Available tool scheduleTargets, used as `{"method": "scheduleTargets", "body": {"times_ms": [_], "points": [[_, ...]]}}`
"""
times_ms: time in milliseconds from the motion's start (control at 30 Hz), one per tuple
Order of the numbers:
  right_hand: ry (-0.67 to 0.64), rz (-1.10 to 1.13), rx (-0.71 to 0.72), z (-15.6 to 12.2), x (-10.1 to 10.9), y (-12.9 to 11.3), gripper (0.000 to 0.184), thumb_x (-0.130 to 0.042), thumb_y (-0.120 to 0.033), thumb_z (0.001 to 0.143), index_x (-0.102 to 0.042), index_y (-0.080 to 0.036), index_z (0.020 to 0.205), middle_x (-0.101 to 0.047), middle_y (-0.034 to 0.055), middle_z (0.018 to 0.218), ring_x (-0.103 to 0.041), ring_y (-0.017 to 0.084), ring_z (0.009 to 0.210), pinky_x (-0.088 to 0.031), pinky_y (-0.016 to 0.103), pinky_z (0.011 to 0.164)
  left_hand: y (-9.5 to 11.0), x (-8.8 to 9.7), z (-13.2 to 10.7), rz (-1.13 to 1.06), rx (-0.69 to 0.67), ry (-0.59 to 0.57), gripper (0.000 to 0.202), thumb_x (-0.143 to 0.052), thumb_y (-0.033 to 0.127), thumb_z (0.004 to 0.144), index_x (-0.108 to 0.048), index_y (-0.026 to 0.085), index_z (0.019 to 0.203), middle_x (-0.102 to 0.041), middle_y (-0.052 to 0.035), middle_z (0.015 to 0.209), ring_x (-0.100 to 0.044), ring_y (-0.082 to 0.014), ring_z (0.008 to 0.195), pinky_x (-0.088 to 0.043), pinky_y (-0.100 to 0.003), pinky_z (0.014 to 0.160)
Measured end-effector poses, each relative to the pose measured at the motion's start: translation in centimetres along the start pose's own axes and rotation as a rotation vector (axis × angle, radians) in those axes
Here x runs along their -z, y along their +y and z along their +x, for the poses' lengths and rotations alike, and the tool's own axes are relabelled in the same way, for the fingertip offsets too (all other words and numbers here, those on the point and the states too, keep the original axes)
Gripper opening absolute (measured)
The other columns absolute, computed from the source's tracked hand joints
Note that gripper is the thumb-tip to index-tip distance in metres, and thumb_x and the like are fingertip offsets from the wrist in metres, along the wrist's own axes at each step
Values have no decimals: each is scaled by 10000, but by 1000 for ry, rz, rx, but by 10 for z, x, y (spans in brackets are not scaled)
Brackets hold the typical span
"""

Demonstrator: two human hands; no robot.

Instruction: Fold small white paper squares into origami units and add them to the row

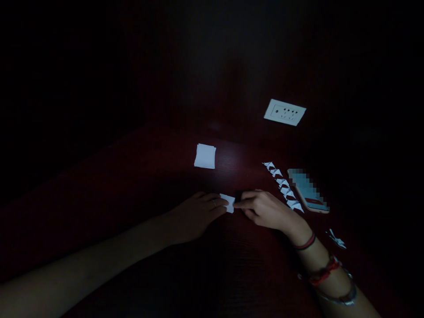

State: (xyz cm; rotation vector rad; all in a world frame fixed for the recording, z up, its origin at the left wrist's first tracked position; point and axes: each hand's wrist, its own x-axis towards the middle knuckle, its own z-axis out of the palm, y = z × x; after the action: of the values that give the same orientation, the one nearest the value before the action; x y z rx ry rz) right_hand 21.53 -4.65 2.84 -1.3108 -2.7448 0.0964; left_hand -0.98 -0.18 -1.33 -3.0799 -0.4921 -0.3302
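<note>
A small white piece of paper (229,209) lies on the dark red table in front of me. My left hand (202,213), with a ring on one finger, rests its outstretched fingers on the paper's left part. From the other side, my right hand (263,207) touches or nearly touches the paper's right edge with a stretched index finger. Its other fingers are bent, and nothing shows between them. Whether the sheet is folded I cannot tell in this dim light.
A stack of white paper squares (205,156) lies farther back. Right of my hand runs a row of several small folded paper pieces (282,186), beside a phone (308,191). A crumpled white scrap (337,239) lies nearer on the right. A socket plate (285,112) sits behind.
</note>
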Motion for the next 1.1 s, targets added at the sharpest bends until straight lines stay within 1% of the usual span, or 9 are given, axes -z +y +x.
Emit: {"method": "scheduleTargets", "body": {"times_ms": [100, 233, 300, 400, 533, 633, 767, 900, 1100], "points": [[-4, -1, -10, 0, 0, 1, 331, -431, -114, 789, -603, -253, 1035, -560, 13, 832, -524, 119, 725, -397, 254, 681, 0, -1, 0, 2, -3, -2, 458, -418, 79, 797, -374, 199, 1236, -397, -19, 1303, -322, -216, 1180, -251, -367, 934], [39, -17, -43, -1, -1, 2, 281, -431, -127, 800, -623, -211, 987, -562, 24, 825, -527, 124, 740, -392, 275, 736, 1, 0, 0, 5, -7, -8, 454, -422, 83, 798, -374, 203, 1234, -382, -10, 1313, -319, -217, 1178, -252, -367, 933], [54, -5, -41, 0, -2, 1, 301, -432, -119, 798, -608, -216, 1021, -558, 24, 821, -525, 122, 732, -394, 273, 728, 1, 1, 0, 6, -3, -3, 447, -420, 94, 806, -374, 206, 1236, -387, -13, 1308, -321, -218, 1176, -255, -367, 932], [40, 45, -15, 0, -3, -1, 335, -432, -105, 792, -588, -229, 1061, -554, 25, 848, -526, 117, 733, -399, 252, 693, 2, 1, -1, 18, 3, 8, 443, -421, 101, 808, -379, 211, 1235, -402, -15, 1295, -334, -219, 1167, -261, -364, 928], [3, 75, -10, 1, -1, -2, 310, -423, -112, 796, -607, -227, 1018, -554, 22, 858, -533, 118, 738, -402, 240, 677, 0, 0, -1, 39, -5, 10, 443, -423, 93, 803, -386, 207, 1230, -410, -21, 1289, -338, -219, 1169, -260, -368, 937], [-11, 72, -25, 1, 0, -1, 277, -418, -127, 807, -617, -210, 981, -557, 21, 855, -538, 120, 744, -405, 241, 692, 0, 0, -1, 35, 5, 14, 449, -431, 90, 796, -389, 206, 1228, -401, -23, 1295, -340, -227, 1166, -264, -377, 941], [28, 52, -58, 2, -2, -1, 251, -430, -157, 817, -611, -196, 986, -558, 27, 858, -539, 129, 759, -405, 261, 732, -1, -3, -2, 20, 13, 33, 464, -432, 75, 789, -393, 219, 1229, -398, -34, 1286, -363, -230, 1145, -299, -376, 920], [50, 88, -33, 2, -6, -1, 258, -455, -191, 823, -592, -202, 1041, -553, 34, 908, -541, 126, 782, -413, 252, 722, -2, -7, -2, 24, 11, 60, 488, -424, 64, 791, -380, 236, 1246, -412, -64, 1250, -405, -234, 1103, -339, -382, 882], [64, 146, -12, 3, -9, -1, 214, -457, -173, 827, -635, -181, 947, -559, 34, 876, -540, 113, 758, -419, 235, 712, -1, -3, -1, 16, -3, 80, 461, -422, 76, 807, -400, 250, 1233, -437, -69, 1215, -453, -215, 1048, -364, -363, 860]]}}
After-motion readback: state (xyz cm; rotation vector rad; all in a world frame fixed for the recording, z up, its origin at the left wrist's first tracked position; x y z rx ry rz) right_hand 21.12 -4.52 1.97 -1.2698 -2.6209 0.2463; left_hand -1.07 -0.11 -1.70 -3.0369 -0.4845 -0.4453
